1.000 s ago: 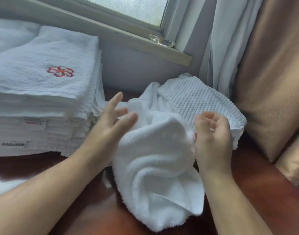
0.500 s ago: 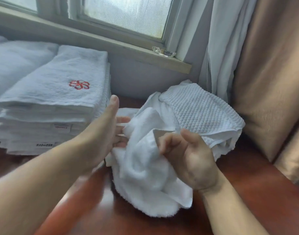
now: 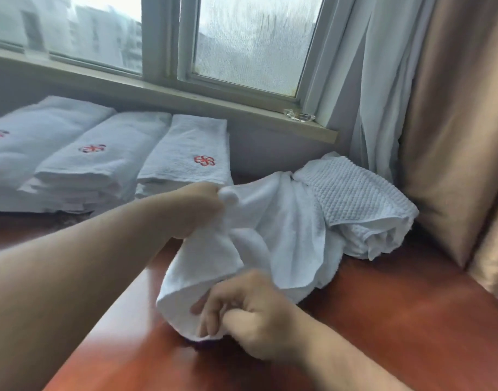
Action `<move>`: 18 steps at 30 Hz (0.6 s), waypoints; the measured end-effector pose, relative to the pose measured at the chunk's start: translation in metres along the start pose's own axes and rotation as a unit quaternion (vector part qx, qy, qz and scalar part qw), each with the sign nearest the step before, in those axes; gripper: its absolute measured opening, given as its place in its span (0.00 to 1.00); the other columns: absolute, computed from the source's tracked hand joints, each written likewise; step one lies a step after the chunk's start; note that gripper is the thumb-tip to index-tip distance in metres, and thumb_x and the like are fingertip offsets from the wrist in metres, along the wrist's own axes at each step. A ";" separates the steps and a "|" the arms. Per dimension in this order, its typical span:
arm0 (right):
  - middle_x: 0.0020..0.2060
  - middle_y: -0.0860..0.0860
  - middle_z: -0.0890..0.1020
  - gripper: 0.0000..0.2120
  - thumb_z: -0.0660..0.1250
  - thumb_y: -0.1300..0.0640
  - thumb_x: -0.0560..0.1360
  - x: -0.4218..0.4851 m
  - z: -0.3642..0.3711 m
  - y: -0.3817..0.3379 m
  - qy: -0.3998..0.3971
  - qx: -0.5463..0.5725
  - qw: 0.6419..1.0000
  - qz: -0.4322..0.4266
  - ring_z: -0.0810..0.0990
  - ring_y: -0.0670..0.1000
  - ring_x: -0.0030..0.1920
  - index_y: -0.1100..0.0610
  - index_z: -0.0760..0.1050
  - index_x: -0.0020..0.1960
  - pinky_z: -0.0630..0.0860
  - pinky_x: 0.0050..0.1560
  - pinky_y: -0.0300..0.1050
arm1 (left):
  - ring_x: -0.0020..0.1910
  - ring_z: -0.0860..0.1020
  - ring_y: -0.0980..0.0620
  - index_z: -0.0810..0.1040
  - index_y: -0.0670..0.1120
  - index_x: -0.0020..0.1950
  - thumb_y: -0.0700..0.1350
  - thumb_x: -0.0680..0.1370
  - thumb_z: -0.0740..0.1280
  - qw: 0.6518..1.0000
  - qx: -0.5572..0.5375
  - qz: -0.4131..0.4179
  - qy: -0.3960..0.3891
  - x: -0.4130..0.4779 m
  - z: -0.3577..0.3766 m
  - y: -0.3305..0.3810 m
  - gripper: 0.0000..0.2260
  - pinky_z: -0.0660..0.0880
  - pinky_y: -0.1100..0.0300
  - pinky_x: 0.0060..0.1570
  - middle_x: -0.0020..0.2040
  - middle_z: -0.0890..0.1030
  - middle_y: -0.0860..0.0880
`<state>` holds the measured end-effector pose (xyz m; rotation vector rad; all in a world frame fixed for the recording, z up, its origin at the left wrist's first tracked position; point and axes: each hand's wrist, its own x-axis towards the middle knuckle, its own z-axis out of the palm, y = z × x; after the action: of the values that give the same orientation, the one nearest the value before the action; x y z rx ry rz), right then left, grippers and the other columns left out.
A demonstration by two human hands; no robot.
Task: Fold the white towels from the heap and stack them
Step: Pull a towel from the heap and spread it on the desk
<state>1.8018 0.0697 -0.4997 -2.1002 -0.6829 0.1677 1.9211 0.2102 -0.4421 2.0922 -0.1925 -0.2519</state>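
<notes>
Currently, a white terry towel (image 3: pixel 273 235) is held stretched between two hands over a reddish-brown wooden table (image 3: pixel 397 320). Its upper end is gripped by the left hand (image 3: pixel 195 210), whose fingers are curled round a bunched corner, so that a small roll of cloth is seen poking out beside the knuckles. Its lower edge is pinched by the right hand (image 3: pixel 250 314), with the fingers bent over the hem close to the tabletop. The cloth is plush and looped, plain where it can be seen, and is crumpled into deep soft folds that run slantwise from one hand to the other. A loose flap is draped down on its right side. Its far end is laid against a waffle-weave towel (image 3: pixel 355 198), also white, which is bundled loosely at the back right of the table, just beside a tan curtain (image 3: pixel 453 122). A sheer white curtain (image 3: pixel 377 80) is hung behind it. To the left, folded white towels are lined up below the window sill (image 3: pixel 157 86) as the right stack (image 3: pixel 191 142), the middle stack (image 3: pixel 115 148) and the left stack (image 3: pixel 38 128). Each top towel is marked with a red embroidered emblem (image 3: pixel 204 160). A small clear glass object (image 3: pixel 298 116) is set on the sill's right end.
</notes>
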 end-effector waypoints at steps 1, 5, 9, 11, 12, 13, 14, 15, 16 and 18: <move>0.33 0.42 0.84 0.12 0.58 0.64 0.64 -0.004 -0.007 0.003 0.066 0.000 0.998 -0.016 0.85 0.47 0.45 0.54 0.80 0.35 0.81 0.45 0.45 | 0.39 0.81 0.44 0.82 0.43 0.49 0.42 0.78 0.66 0.999 -0.006 0.016 0.034 0.000 -0.007 -0.006 0.06 0.81 0.47 0.42 0.41 0.81 0.42; 0.49 0.41 0.83 0.14 0.60 0.51 0.68 -0.014 -0.054 0.033 0.278 -0.174 0.944 -0.041 0.79 0.43 0.53 0.47 0.81 0.49 0.72 0.55 0.35 | 0.49 0.80 0.46 0.79 0.48 0.53 0.55 0.69 0.68 0.978 0.136 0.088 0.129 -0.018 -0.040 -0.023 0.17 0.77 0.54 0.49 0.47 0.82 0.48; 0.62 0.37 0.72 0.18 0.68 0.38 0.76 -0.018 -0.071 0.077 0.103 -0.382 0.909 0.131 0.67 0.44 0.69 0.44 0.80 0.61 0.61 0.72 0.49 | 0.65 0.71 0.45 0.62 0.55 0.76 0.54 0.73 0.71 0.849 0.484 0.148 0.149 -0.041 -0.058 -0.043 0.34 0.71 0.50 0.60 0.67 0.73 0.48; 0.48 0.38 0.75 0.09 0.68 0.44 0.79 -0.018 -0.060 0.084 0.092 -0.401 0.905 0.104 0.75 0.47 0.58 0.49 0.81 0.47 0.67 0.63 0.51 | 0.66 0.67 0.43 0.61 0.53 0.76 0.53 0.76 0.68 0.782 0.552 0.189 0.221 -0.051 -0.055 -0.050 0.30 0.68 0.47 0.61 0.69 0.70 0.47; 0.40 0.39 0.74 0.11 0.68 0.47 0.80 -0.019 -0.053 0.081 0.107 -0.380 0.916 0.075 0.76 0.48 0.49 0.50 0.77 0.41 0.70 0.56 0.51 | 0.65 0.68 0.44 0.65 0.52 0.75 0.53 0.78 0.66 0.778 0.533 0.234 0.234 -0.056 -0.049 -0.054 0.26 0.69 0.47 0.62 0.68 0.71 0.47; 0.35 0.40 0.72 0.14 0.67 0.48 0.81 -0.020 -0.046 0.076 0.118 -0.349 0.928 0.053 0.74 0.47 0.42 0.49 0.73 0.38 0.70 0.49 0.49 | 0.64 0.71 0.45 0.70 0.52 0.72 0.53 0.80 0.63 0.797 0.483 0.286 0.224 -0.063 -0.042 -0.056 0.20 0.70 0.47 0.61 0.66 0.73 0.48; 0.31 0.41 0.71 0.15 0.65 0.47 0.81 -0.020 -0.038 0.067 0.122 -0.314 0.941 0.035 0.72 0.45 0.38 0.48 0.69 0.37 0.69 0.43 0.45 | 0.62 0.73 0.47 0.74 0.52 0.67 0.52 0.81 0.61 0.828 0.415 0.324 0.194 -0.068 -0.033 -0.057 0.15 0.72 0.49 0.60 0.64 0.75 0.50; 0.29 0.41 0.72 0.15 0.64 0.45 0.81 -0.021 -0.029 0.055 0.110 -0.280 0.954 0.015 0.71 0.43 0.35 0.47 0.68 0.37 0.68 0.39 0.41 | 0.60 0.76 0.49 0.78 0.53 0.63 0.50 0.82 0.60 0.861 0.350 0.334 0.157 -0.073 -0.025 -0.057 0.12 0.73 0.52 0.58 0.61 0.77 0.52; 0.29 0.41 0.73 0.14 0.62 0.43 0.80 -0.022 -0.019 0.043 0.078 -0.250 0.965 -0.008 0.72 0.42 0.34 0.45 0.69 0.37 0.66 0.37 0.38 | 0.57 0.77 0.50 0.79 0.53 0.60 0.49 0.83 0.59 0.890 0.312 0.312 0.113 -0.074 -0.017 -0.057 0.11 0.73 0.57 0.56 0.59 0.79 0.53; 0.30 0.40 0.74 0.13 0.63 0.40 0.79 -0.024 -0.002 0.020 -0.008 -0.204 0.978 -0.039 0.73 0.42 0.33 0.43 0.71 0.38 0.64 0.35 0.35 | 0.54 0.78 0.50 0.80 0.53 0.56 0.48 0.83 0.60 0.912 0.346 0.220 0.010 -0.074 -0.004 -0.057 0.10 0.72 0.60 0.52 0.54 0.81 0.53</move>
<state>1.7904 0.0469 -0.5178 -2.4575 -0.8670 -0.0013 1.8527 0.2606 -0.4819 2.6631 -0.8296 0.1411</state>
